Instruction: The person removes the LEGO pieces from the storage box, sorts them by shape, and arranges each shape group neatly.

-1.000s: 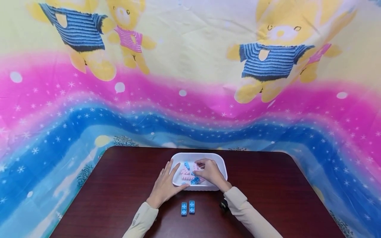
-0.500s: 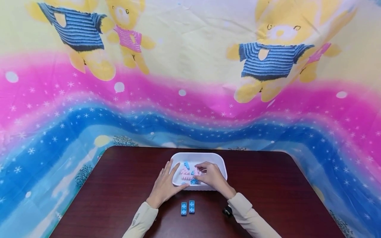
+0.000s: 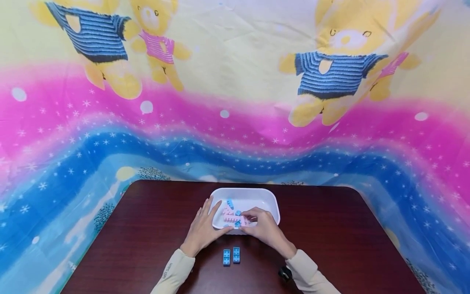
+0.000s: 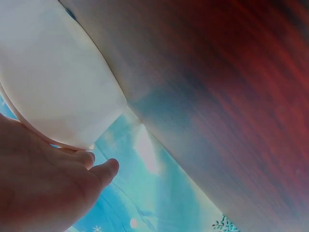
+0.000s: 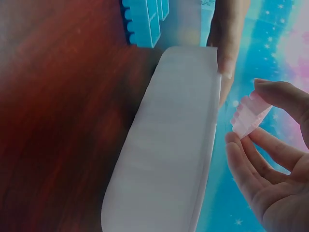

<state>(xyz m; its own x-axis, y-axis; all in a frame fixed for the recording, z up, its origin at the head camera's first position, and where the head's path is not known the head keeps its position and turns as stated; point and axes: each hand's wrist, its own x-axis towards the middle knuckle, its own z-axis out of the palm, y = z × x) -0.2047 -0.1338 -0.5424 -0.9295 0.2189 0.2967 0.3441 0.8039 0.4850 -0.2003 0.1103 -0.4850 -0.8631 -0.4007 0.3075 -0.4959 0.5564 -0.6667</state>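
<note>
In the head view, a white plastic tub (image 3: 269,197) holds several pink and blue toy building bricks. My left hand (image 3: 202,228) rests with spread fingers along the tub's left side, thumb at the near rim. Over the near right part of the tub, my right hand (image 3: 267,229) pinches a pink building brick (image 5: 250,116) between thumb and fingertips. The right wrist view shows that brick raised beyond the rim, its studs toward the tub. Only the tub's pale outer wall (image 4: 63,77) shows in the left wrist view, beside the left hand.
Two blue building bricks, a left one (image 3: 226,257) and a right one (image 3: 236,255), lie side by side on the dark wooden table (image 3: 154,228) in front of the tub. A patterned cloth (image 3: 235,155) hangs behind the table.
My right hand has drawn back toward the near rim, bringing the pink brick from deeper in the tub. The left hand stays in place.
</note>
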